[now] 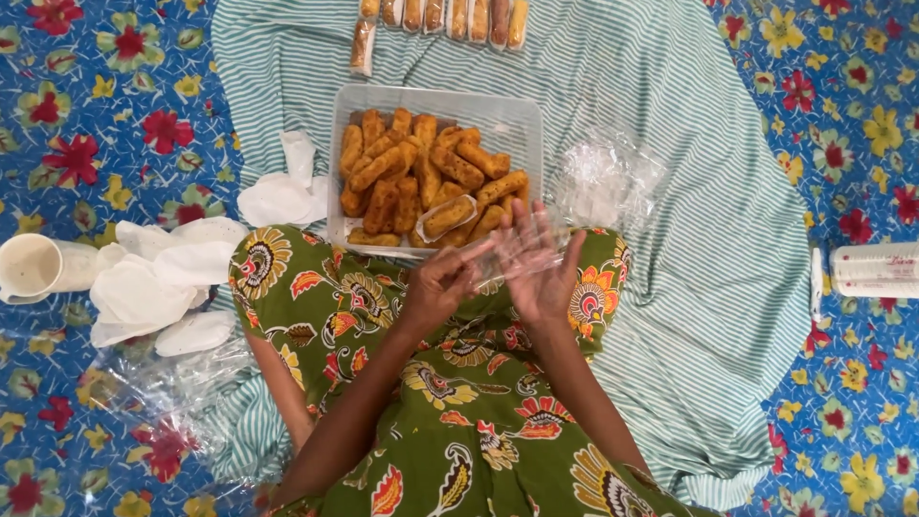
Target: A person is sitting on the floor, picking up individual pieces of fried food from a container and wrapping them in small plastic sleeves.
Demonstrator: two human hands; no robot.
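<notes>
My left hand (438, 284) and my right hand (539, 266) meet over my lap, both gripping a small clear plastic bag (514, 251) stretched between the fingers. Just beyond them stands a clear rectangular tub (529, 123) filled with several golden fried sticks (402, 172). One stick in the tub lies wrapped in a clear bag (448, 217). A row of wrapped sticks (450, 17) lies at the top edge on the striped cloth.
A green-and-white striped cloth (689, 191) covers a blue flowered mat (96, 144). White pieces (153, 278) and a white cup (38, 266) lie left. Clear plastic bags (608, 177) rest right of the tub. A white container (873, 270) lies far right.
</notes>
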